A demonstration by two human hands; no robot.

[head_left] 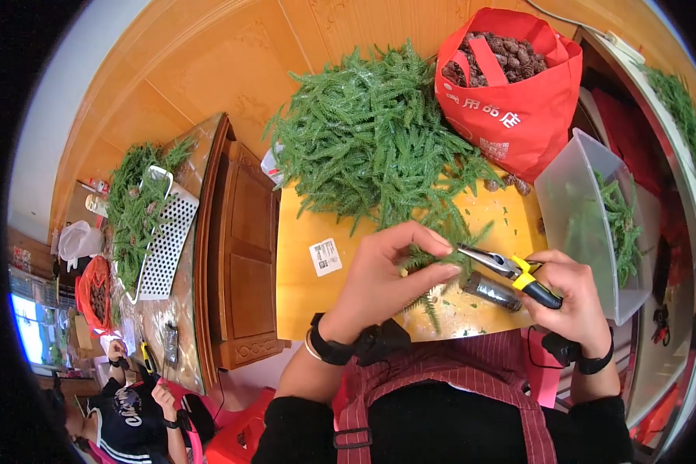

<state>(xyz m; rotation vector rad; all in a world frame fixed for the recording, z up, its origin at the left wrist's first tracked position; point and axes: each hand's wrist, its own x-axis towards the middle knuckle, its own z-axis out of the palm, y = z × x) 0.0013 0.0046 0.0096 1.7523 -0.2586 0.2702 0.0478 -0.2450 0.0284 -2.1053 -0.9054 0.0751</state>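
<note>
My left hand (383,282) pinches a small green fir-like sprig (433,259) between thumb and fingers over a yellow board (309,286). My right hand (568,298) grips pliers (510,271) with yellow and black handles, whose jaws point left and touch the sprig near my left fingertips. A small dark cylinder (491,291) lies on the board just below the pliers. A big heap of green sprigs (371,135) covers the far part of the board.
A red bag (518,100) full of brown cones stands at the far right. A clear plastic bin (595,209) with several sprigs sits on the right. At left, a wooden table carries a white perforated tray (166,240) of greenery; another person (139,410) sits at lower left.
</note>
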